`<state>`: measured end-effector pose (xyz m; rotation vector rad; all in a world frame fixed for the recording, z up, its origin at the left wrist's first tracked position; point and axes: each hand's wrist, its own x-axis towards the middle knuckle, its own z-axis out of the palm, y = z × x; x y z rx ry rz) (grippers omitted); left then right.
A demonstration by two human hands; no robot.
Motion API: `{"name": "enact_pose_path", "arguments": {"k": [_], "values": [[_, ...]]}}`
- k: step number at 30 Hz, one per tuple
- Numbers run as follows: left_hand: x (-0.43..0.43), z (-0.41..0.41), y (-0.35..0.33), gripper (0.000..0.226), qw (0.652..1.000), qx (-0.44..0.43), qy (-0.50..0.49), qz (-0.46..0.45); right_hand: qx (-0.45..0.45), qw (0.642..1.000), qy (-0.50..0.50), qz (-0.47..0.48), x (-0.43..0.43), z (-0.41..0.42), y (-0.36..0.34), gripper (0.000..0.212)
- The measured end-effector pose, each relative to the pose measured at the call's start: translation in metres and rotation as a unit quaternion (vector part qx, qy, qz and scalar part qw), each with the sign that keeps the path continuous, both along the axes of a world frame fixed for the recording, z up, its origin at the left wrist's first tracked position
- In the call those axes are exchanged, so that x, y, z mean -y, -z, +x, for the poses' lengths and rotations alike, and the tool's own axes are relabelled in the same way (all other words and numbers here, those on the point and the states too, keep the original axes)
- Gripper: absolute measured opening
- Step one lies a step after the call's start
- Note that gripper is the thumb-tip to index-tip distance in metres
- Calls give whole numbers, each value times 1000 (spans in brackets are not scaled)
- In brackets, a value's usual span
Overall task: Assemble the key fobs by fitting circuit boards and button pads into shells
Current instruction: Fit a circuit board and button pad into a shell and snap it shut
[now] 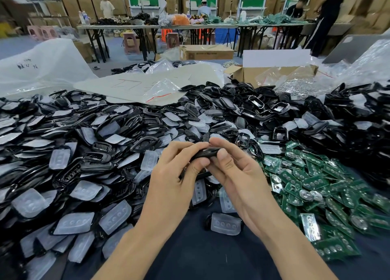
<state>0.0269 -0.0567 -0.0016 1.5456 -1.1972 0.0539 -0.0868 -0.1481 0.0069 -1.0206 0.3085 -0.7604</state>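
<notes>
Two hands are meeting just above centre: the left hand point(168, 175) and right hand point(239, 174) are both pinching one glossy black plastic shell point(207, 152), seemingly pressing parts in. The next move is probably calling for a green circuit board point(314, 182) from the four o'clock heap.

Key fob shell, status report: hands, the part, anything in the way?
Both pinching: left hand, right hand on black shell. Shell edge-on, inside hidden. Nothing in the way.
</notes>
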Motion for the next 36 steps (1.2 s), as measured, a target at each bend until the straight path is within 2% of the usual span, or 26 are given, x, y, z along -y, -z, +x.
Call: {"name": "enact_pose_path", "arguments": {"k": [3,7,11,14,16,30,36], "values": [[2,1,4,28,997,58,-40,-10,28,994,-34,103,0,3,-1,37],[6,0,8,29,997,65,-32,-9,58,978,-48,194,-1,4,-2,54],[8,-1,9,32,997,63,-32,-23,66,973,-39,217,1,6,1,53],[9,-2,11,32,996,71,-43,-39,66,973,-39,218,3,6,3,29],[10,-3,12,31,996,68,-43,-46,63,972,-43,221,3,6,3,22],[10,-9,12,30,994,40,-73,-72,74,942,-89,316,-1,6,0,16],[9,-10,11,34,994,48,-73,-70,79,940,-96,317,-2,10,1,17]]}}
